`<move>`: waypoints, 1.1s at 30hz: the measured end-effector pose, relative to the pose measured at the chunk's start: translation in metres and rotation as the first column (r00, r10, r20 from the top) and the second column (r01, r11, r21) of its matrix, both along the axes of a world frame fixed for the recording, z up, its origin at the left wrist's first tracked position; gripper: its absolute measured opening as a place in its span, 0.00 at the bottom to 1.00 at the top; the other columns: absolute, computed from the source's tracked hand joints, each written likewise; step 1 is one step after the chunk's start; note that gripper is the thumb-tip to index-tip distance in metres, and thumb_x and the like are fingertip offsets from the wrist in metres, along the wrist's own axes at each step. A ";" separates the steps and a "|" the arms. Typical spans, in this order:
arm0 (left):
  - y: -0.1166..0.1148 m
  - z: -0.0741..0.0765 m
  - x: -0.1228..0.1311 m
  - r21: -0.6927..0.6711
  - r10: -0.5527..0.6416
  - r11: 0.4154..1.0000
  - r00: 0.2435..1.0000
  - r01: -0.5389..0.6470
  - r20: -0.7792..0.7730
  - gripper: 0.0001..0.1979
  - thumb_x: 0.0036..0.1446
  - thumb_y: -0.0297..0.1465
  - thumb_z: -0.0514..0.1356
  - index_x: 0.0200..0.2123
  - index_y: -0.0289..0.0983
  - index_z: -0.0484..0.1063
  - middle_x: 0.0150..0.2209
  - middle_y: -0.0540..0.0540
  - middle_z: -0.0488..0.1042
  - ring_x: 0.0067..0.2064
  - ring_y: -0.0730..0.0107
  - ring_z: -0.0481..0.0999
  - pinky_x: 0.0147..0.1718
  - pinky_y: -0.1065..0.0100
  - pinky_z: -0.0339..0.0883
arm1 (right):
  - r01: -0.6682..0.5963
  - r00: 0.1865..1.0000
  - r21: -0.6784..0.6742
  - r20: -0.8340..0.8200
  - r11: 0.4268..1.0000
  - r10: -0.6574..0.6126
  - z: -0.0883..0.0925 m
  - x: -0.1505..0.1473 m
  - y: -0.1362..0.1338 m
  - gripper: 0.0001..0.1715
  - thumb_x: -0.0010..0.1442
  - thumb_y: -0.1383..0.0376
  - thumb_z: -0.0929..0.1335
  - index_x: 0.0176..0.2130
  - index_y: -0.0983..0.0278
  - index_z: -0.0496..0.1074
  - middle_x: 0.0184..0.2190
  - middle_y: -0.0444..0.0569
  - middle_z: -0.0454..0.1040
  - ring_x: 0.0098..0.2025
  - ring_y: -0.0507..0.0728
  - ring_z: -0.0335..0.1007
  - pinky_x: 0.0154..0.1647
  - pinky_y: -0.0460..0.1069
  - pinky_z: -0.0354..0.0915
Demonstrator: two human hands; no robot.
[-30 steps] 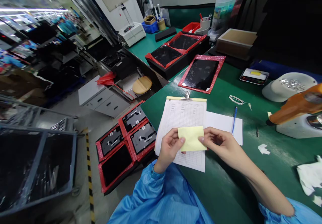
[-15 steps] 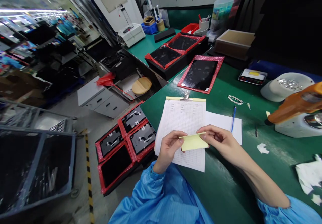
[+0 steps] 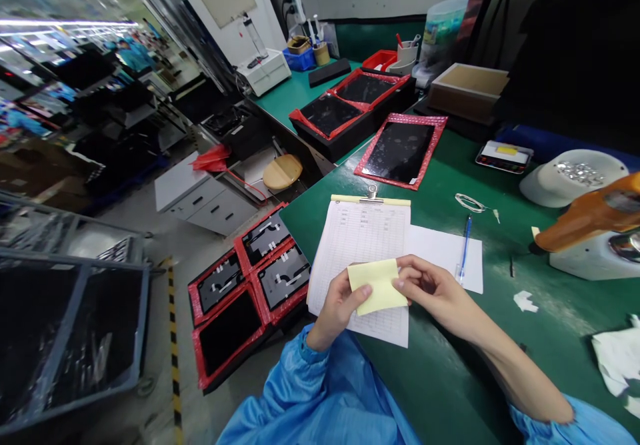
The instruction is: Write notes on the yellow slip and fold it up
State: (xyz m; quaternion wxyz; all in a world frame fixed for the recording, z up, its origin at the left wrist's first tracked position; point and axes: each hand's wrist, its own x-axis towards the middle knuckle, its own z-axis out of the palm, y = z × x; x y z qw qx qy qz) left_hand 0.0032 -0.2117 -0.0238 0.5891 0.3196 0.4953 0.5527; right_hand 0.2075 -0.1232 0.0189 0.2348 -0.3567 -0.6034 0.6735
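Observation:
A yellow sticky note is held up between both my hands, its broad side facing me. My left hand pinches its left edge, thumb in front and fingers behind. The right edge is gripped by my right hand, also with the thumb on the near side. Beneath the note lies a clipboard with a printed form, held by a metal clip at its top. To the right rest a white sheet and a blue pen lying across it.
A screen panel in pink bubble wrap lies beyond the clipboard. Red-lined trays of panels stand left of the green bench. An orange-handled tool, a white cup of small metal parts and torn white paper are at right.
The sticky note has tilted up, so more of its face shows now. Both hands still hold its edges. The view has shifted slightly.

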 end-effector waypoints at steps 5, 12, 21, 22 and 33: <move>0.001 -0.004 0.001 -0.016 0.025 1.000 0.999 -0.025 0.026 0.33 0.53 0.60 0.81 0.44 0.37 0.86 0.38 0.42 0.89 0.38 0.56 0.87 0.37 0.63 0.79 | 0.038 0.999 0.005 -0.014 0.999 -0.038 -0.003 0.001 0.000 0.44 0.62 0.24 0.77 0.48 0.59 0.77 0.28 0.40 0.70 0.30 0.55 0.67 0.34 0.52 0.67; -0.001 0.000 0.006 -0.016 0.013 1.000 0.998 -0.012 0.068 0.37 0.51 0.62 0.79 0.48 0.37 0.88 0.45 0.37 0.91 0.49 0.43 0.90 0.47 0.53 0.86 | 0.017 0.999 -0.012 -0.028 1.000 -0.017 -0.005 -0.001 -0.002 0.40 0.62 0.28 0.79 0.46 0.58 0.77 0.27 0.40 0.71 0.29 0.55 0.66 0.35 0.52 0.70; -0.022 0.016 -0.041 0.272 0.471 0.873 0.844 -0.404 -0.257 0.25 0.72 0.51 0.72 0.62 0.42 0.88 0.61 0.37 0.89 0.63 0.47 0.88 0.68 0.51 0.81 | 0.160 0.986 0.189 0.004 0.969 -0.164 -0.007 0.001 -0.006 0.33 0.70 0.32 0.76 0.46 0.58 0.81 0.28 0.44 0.77 0.30 0.58 0.73 0.38 0.55 0.75; -0.026 0.013 -0.056 0.339 0.657 0.750 0.699 -0.568 -0.281 0.26 0.71 0.51 0.72 0.63 0.41 0.86 0.60 0.37 0.89 0.65 0.47 0.87 0.68 0.52 0.80 | 0.243 0.968 0.223 0.003 0.944 -0.250 -0.010 0.002 -0.004 0.33 0.70 0.32 0.75 0.43 0.57 0.80 0.27 0.44 0.76 0.29 0.58 0.72 0.37 0.54 0.74; -0.091 -0.100 -0.036 0.162 0.502 0.860 0.747 -0.483 -0.436 0.31 0.65 0.69 0.68 0.51 0.50 0.84 0.55 0.41 0.86 0.74 0.38 0.79 0.66 0.49 0.79 | 0.312 0.915 0.529 0.056 0.789 -0.400 -0.043 0.010 0.000 0.29 0.76 0.37 0.70 0.39 0.57 0.79 0.24 0.44 0.72 0.24 0.55 0.67 0.25 0.51 0.65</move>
